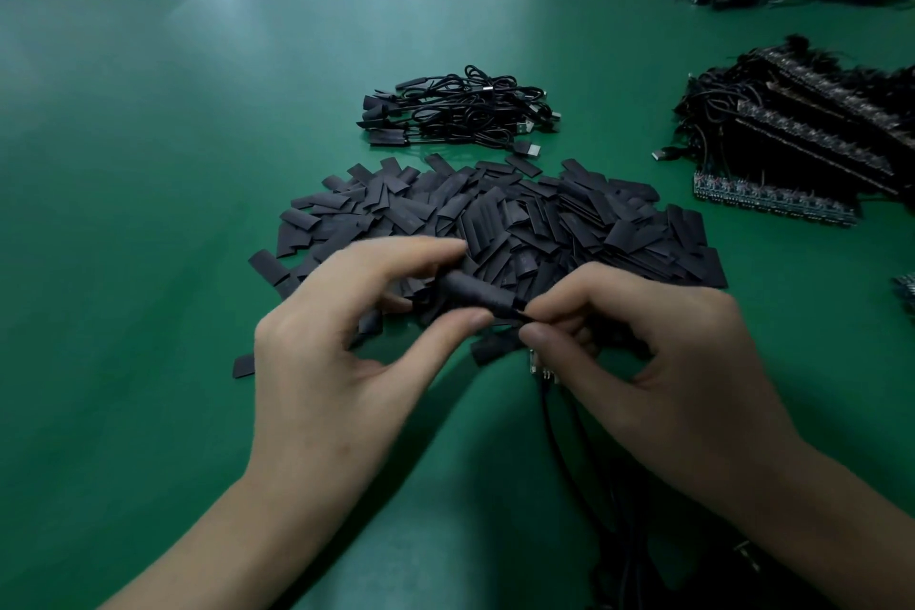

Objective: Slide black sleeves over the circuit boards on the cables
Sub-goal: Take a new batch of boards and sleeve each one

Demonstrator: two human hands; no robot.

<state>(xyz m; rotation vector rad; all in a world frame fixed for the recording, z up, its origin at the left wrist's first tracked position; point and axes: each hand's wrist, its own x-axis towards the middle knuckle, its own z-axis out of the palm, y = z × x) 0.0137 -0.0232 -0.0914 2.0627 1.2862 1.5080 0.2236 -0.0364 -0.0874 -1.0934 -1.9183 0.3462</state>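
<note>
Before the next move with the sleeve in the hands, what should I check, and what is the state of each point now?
1. Left hand holds the black sleeve between thumb and finger: ok.
2. Right hand pinches at the sleeve's right end: ok.
3. Sleeve mouth open: cannot tell, fingers hide it.
4. Circuit board fully covered: cannot tell; a small pale part shows below the right hand.
5. Cable runs toward the person, off the sleeve pile: ok.
</note>
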